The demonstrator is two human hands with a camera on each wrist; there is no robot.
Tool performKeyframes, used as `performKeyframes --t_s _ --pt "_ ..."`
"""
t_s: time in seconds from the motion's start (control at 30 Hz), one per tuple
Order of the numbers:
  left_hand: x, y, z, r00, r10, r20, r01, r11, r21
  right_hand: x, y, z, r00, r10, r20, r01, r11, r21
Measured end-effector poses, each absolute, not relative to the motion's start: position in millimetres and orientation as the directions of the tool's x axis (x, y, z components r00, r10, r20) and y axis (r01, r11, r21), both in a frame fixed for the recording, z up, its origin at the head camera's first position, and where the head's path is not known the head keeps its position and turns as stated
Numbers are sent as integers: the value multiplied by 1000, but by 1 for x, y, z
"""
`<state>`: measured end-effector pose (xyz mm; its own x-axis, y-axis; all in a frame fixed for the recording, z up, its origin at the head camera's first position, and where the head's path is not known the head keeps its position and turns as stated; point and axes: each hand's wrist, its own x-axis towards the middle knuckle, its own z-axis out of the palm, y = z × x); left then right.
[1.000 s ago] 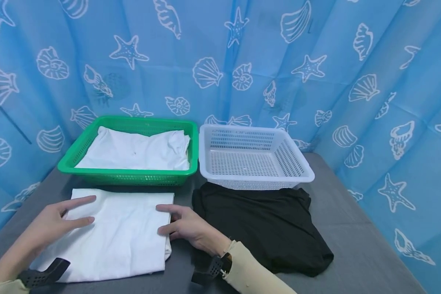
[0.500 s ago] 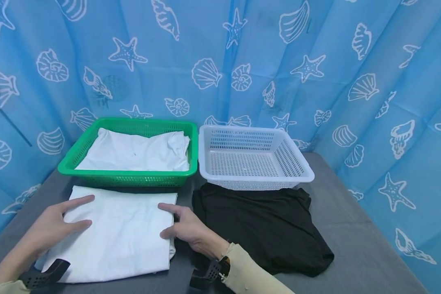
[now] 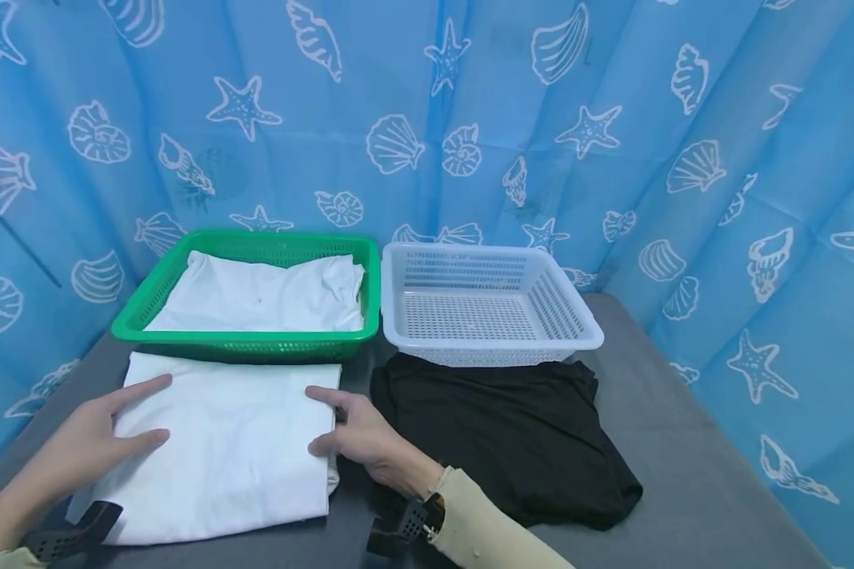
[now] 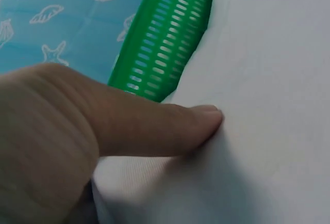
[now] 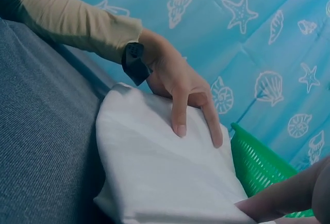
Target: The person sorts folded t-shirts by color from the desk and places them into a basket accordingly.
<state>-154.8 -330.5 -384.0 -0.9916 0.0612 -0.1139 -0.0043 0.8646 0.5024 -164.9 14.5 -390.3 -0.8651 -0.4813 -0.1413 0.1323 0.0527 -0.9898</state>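
Observation:
A folded white garment [image 3: 221, 450], its exact kind not clear, lies just in front of the green basket [image 3: 245, 341]. My left hand [image 3: 85, 442] grips its left side, thumb and index finger on top; the other fingers are hidden by the cloth. On the right side my right hand [image 3: 366, 438] holds the edge the same way, thumb and index finger over the layers. In the right wrist view the garment [image 5: 160, 157] spans both hands as a thick folded stack. The left thumb [image 4: 170, 128] presses into the fabric in the left wrist view.
Another folded white cloth [image 3: 256, 296] lies inside the green basket. Beside that basket stands a white basket [image 3: 491, 348] with nothing in it. A black garment [image 3: 505, 442] is spread right of my right hand on the grey table [image 3: 669, 458]. A blue shell-print curtain [image 3: 427, 118] hangs behind.
The white garment's far edge has shifted up towards the green basket, and both hands have stayed on its sides. The baskets and black garment keep their places.

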Motion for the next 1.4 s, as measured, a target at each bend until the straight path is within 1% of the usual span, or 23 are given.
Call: performKeyframes --t_s 0.13,0.23,0.33,0.43,0.57,0.67,0.73,0.87,0.97,1.13,1.27,1.4 --pt "-147 -328 -377 -996 60 -65 18 859 511 -161 15 -382 -864 -488 -127 120 46 -992" --pt "-141 -324 -367 -997 60 -41 26 827 562 -160 18 -372 -859 -501 -105 92 52 -994" --pt "-135 -320 -358 -998 50 -23 24 779 627 -160 24 -360 -847 -527 -70 40 68 -997" --pt "-131 -316 -348 -999 34 17 36 740 671 -161 31 -348 -830 -557 -15 -46 95 -994" --pt "-125 -312 -338 -998 -8 56 34 706 707 -164 39 -333 -802 -595 55 -154 116 -981" --pt "-123 -306 -331 -995 -51 80 23 688 725 -167 46 -322 -795 -601 86 -195 119 -974" --pt "-123 -303 -326 -990 -76 117 34 681 732 -170 50 -316 -793 -601 101 -210 114 -971" --pt "-127 -299 -316 -975 -87 202 91 677 730 -178 56 -307 -786 -606 119 -212 83 -974" --pt "-133 -295 -308 -971 -79 227 116 671 732 -184 58 -302 -794 -594 131 -227 90 -970" --pt "-151 -285 -300 -968 -50 248 142 705 695 -197 58 -298 -833 -535 139 -274 180 -945" --pt "-168 -281 -295 -966 -3 258 175 729 662 -209 57 -295 -857 -495 144 -306 264 -915" --pt "-184 -282 -285 -963 46 264 216 714 665 -225 59 -284 -864 -476 165 -343 315 -885"
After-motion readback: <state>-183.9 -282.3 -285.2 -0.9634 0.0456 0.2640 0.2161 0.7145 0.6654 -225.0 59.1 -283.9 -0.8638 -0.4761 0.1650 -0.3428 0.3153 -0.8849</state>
